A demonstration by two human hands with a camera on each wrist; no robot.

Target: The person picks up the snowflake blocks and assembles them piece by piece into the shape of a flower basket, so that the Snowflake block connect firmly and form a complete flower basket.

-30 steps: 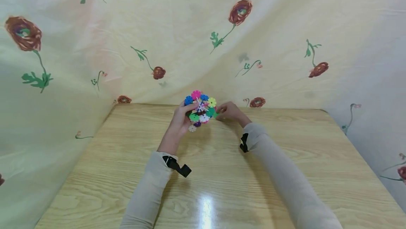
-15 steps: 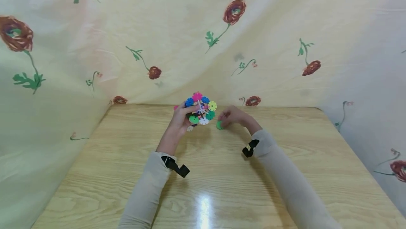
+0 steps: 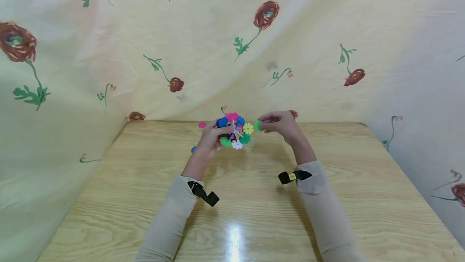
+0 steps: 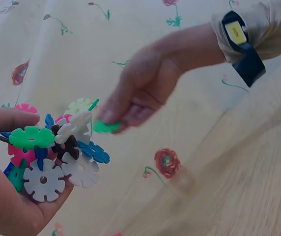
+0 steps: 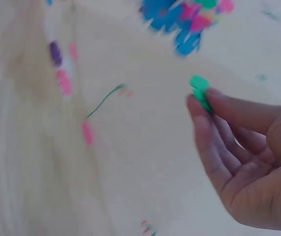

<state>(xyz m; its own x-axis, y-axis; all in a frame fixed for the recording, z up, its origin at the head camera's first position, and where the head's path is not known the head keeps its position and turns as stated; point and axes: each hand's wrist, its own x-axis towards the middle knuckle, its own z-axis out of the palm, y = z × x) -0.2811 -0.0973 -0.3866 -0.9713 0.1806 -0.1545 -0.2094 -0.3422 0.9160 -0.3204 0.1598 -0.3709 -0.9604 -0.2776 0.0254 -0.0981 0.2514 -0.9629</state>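
My left hand grips a ball-like cluster of interlocking snowflake discs, with the thumb across its near side. Notched discs in pink, blue, yellow, green and white stick out all around it. From the left wrist view, white discs face the camera and the palm lies behind the build. Just right of the cluster, my right hand pinches a single green snowflake disc between thumb and fingers. That disc stands apart from the cluster in the right wrist view.
Behind the left hand a pink disc and a blue disc show by the wooden table. More pieces, one purple and one pink, appear blurred in the right wrist view. Flowered cloth hangs behind the table.
My right hand has drawn the green disc away from the cluster's edge, dipped, then risen to its right. The left hand has tilted the cluster and shifted it slightly right and down.
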